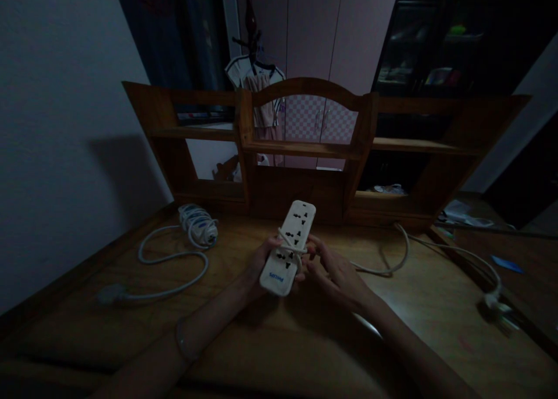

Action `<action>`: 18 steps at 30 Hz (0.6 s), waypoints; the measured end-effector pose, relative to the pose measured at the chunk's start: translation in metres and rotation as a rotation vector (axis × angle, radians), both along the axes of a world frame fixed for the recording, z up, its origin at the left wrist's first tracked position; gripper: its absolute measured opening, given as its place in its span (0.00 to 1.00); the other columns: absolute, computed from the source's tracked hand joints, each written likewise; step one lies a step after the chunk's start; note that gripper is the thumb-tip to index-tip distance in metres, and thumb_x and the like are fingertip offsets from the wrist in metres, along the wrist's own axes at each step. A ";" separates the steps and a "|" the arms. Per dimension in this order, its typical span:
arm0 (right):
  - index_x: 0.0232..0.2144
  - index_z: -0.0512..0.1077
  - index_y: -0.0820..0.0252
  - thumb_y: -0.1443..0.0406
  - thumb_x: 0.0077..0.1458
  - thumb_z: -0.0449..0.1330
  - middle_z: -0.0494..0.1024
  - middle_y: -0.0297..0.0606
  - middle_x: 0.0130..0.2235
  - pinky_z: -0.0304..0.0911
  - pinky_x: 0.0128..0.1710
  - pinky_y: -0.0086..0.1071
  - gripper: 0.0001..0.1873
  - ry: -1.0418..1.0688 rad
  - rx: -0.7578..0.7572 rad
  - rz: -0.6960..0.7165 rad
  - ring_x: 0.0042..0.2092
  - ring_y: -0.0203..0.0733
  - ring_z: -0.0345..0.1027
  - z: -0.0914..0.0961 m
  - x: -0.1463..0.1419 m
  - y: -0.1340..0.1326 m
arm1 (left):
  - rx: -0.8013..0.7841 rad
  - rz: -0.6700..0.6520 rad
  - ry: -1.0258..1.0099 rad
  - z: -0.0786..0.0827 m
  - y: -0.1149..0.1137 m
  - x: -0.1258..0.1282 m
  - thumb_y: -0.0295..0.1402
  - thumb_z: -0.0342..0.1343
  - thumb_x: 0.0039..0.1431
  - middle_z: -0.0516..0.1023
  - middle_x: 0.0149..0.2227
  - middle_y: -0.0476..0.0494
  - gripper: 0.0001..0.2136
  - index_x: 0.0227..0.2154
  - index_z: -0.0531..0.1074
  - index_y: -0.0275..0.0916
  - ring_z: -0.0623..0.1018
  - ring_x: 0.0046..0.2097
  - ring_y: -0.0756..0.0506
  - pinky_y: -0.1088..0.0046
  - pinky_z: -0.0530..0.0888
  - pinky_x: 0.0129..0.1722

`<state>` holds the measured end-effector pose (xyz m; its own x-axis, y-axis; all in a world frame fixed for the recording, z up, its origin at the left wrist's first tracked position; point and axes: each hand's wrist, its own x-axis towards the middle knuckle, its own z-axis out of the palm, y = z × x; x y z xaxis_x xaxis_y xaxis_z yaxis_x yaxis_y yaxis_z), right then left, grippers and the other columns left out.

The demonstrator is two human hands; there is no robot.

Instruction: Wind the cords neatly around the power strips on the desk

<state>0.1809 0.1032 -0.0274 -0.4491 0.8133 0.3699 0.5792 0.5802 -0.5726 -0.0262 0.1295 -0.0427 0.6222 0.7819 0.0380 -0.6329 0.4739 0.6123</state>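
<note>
A white power strip point(300, 217) with several sockets and blue PHILIPS lettering is held tilted above the desk. My left hand point(260, 262) grips its left side, with fingertips showing beyond the lower right edge. Its white power cord point(293, 249) crosses over the middle of the strip. On the right side, my right hand point(333, 268) has thumb and fingers closed at the cord where it passes the strip's edge. From there the cord appears to run right across the desk to a plug point(492, 300). The underside of the strip is hidden.
Another bundle wound in white cord point(197, 224) lies on the desk point(235, 352) at the left, its loose cord ending in a plug point(112, 294). A wooden shelf unit point(300, 149) stands along the back. A blue packet point(505, 264) lies at the far right.
</note>
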 end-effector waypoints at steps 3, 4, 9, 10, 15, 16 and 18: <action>0.62 0.53 0.51 0.55 0.64 0.50 0.70 0.42 0.56 0.62 0.52 0.42 0.26 -0.030 0.027 -0.003 0.53 0.46 0.66 -0.002 -0.001 -0.002 | -0.054 0.034 0.072 -0.001 0.001 -0.002 0.42 0.51 0.58 0.77 0.44 0.33 0.24 0.55 0.66 0.35 0.78 0.36 0.40 0.64 0.74 0.29; 0.61 0.54 0.51 0.56 0.64 0.50 0.70 0.42 0.56 0.62 0.52 0.41 0.26 -0.047 0.034 0.001 0.54 0.46 0.66 -0.002 -0.001 -0.002 | -0.065 0.050 0.096 -0.001 0.002 -0.003 0.42 0.51 0.58 0.78 0.43 0.34 0.24 0.54 0.67 0.35 0.78 0.35 0.40 0.64 0.74 0.29; 0.60 0.57 0.51 0.54 0.61 0.54 0.69 0.42 0.57 0.61 0.52 0.42 0.26 -0.127 0.057 0.020 0.54 0.48 0.66 0.000 0.001 -0.003 | -0.105 0.073 0.208 -0.002 0.006 -0.003 0.49 0.52 0.59 0.80 0.33 0.36 0.25 0.50 0.70 0.33 0.80 0.29 0.41 0.66 0.75 0.29; 0.60 0.57 0.50 0.54 0.61 0.54 0.69 0.42 0.57 0.61 0.51 0.42 0.27 -0.137 0.057 0.026 0.54 0.48 0.66 0.001 0.002 -0.003 | -0.110 0.080 0.225 -0.001 0.007 -0.003 0.49 0.52 0.59 0.80 0.32 0.36 0.25 0.49 0.70 0.33 0.80 0.29 0.41 0.66 0.75 0.29; 0.59 0.58 0.51 0.52 0.59 0.56 0.72 0.43 0.53 0.63 0.47 0.41 0.28 -0.180 0.070 0.031 0.50 0.49 0.69 0.000 0.000 -0.002 | -0.145 0.060 0.261 0.003 0.007 -0.003 0.49 0.52 0.59 0.80 0.30 0.35 0.24 0.46 0.71 0.31 0.81 0.29 0.40 0.66 0.76 0.29; 0.59 0.58 0.52 0.51 0.58 0.57 0.72 0.44 0.52 0.63 0.47 0.41 0.29 -0.196 0.076 0.028 0.49 0.49 0.69 0.000 0.000 -0.002 | -0.156 0.049 0.267 0.005 0.005 -0.003 0.48 0.52 0.59 0.80 0.30 0.35 0.24 0.45 0.71 0.30 0.81 0.29 0.40 0.65 0.76 0.29; 0.58 0.58 0.53 0.50 0.57 0.58 0.73 0.45 0.50 0.64 0.45 0.42 0.31 -0.240 0.090 0.014 0.47 0.51 0.70 -0.001 -0.001 -0.002 | -0.171 0.030 0.280 0.007 0.002 -0.001 0.48 0.51 0.58 0.80 0.29 0.34 0.24 0.45 0.70 0.29 0.80 0.29 0.40 0.65 0.76 0.29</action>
<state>0.1796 0.1010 -0.0288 -0.5435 0.7751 0.3223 0.6841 0.6315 -0.3651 -0.0274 0.1314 -0.0356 0.5669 0.7801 -0.2647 -0.4663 0.5687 0.6776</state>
